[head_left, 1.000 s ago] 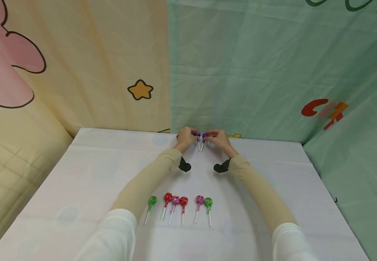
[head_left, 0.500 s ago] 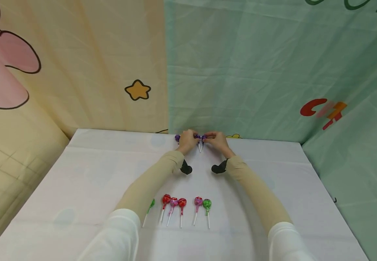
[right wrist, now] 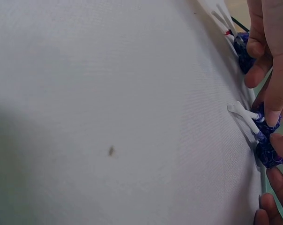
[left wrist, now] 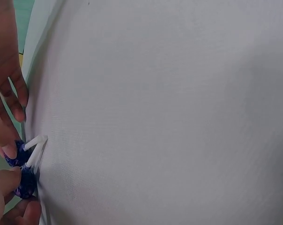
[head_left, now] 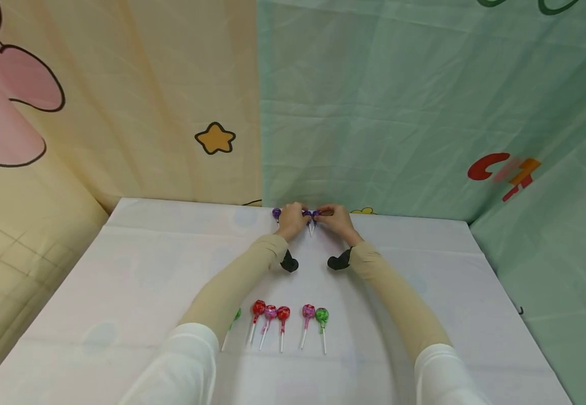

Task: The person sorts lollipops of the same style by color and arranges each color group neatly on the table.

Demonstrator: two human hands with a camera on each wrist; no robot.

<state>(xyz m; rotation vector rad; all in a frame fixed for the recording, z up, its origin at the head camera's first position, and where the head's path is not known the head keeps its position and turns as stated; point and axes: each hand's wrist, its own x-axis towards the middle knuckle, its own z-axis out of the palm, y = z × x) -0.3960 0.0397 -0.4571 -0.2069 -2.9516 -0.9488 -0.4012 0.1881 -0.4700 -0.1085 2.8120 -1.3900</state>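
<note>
At the far edge of the table, my left hand (head_left: 293, 221) pinches the wrapped head of a purple lollipop (left wrist: 25, 183) between thumb and fingers. Close on its right, my right hand (head_left: 338, 221) pinches a second purple lollipop (right wrist: 268, 155) the same way. The two heads sit side by side, and their white sticks slant toward the near side, ends meeting in a narrow V. Just left of my left hand is another purple wrapped head (head_left: 276, 214), partly covered by that hand. In the right wrist view, purple wrapping (right wrist: 244, 50) with white sticks shows beyond the left fingers.
Nearer on the white table (head_left: 171, 270) lies a row of lollipops: red (head_left: 259, 307), pink (head_left: 270, 313), red (head_left: 283, 313), pink (head_left: 308, 311) and green (head_left: 322, 316). Another green one (head_left: 237, 316) is partly behind the left sleeve. A printed curtain (head_left: 374, 112) hangs behind the table.
My hands have drawn slightly together, bringing the two purple lollipops closer side by side. More of the purple head left of my left hand shows. The near row lies as before.
</note>
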